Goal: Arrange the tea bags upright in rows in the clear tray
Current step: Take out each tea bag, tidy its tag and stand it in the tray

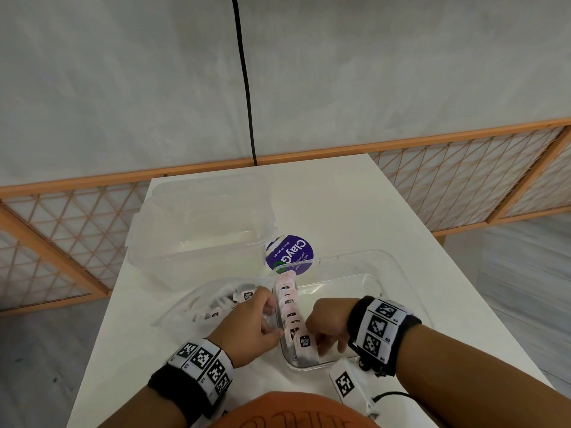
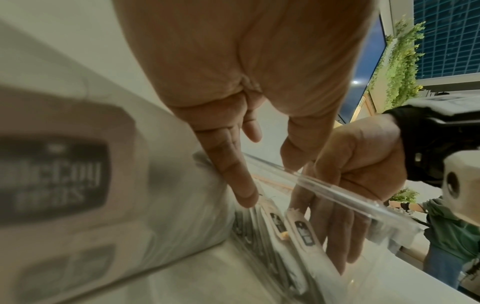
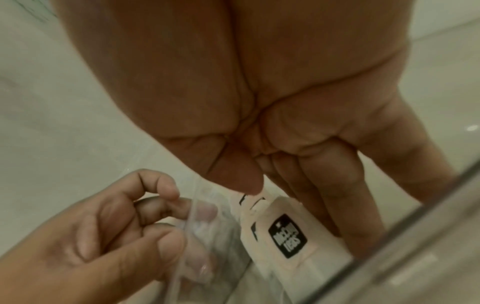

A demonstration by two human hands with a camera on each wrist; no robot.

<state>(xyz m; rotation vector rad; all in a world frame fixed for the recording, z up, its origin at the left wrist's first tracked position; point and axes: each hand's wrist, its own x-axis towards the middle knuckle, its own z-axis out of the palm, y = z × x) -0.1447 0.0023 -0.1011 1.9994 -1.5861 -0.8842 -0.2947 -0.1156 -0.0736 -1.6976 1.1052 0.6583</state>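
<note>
Head view: clear tray on a white table, a row of upright tea bags along its left wall. Left hand sits just outside that wall, right hand inside the tray, knuckles up, fingers down on the nearest bag

Left wrist view: left hand's fingers lie extended, thumb on the tray's rim

Right wrist view: right thumb and fingers pinch the bag's top; left fingers curl against the wall

White table with clear tray, plastic bag, clear box, purple sticker.
</note>
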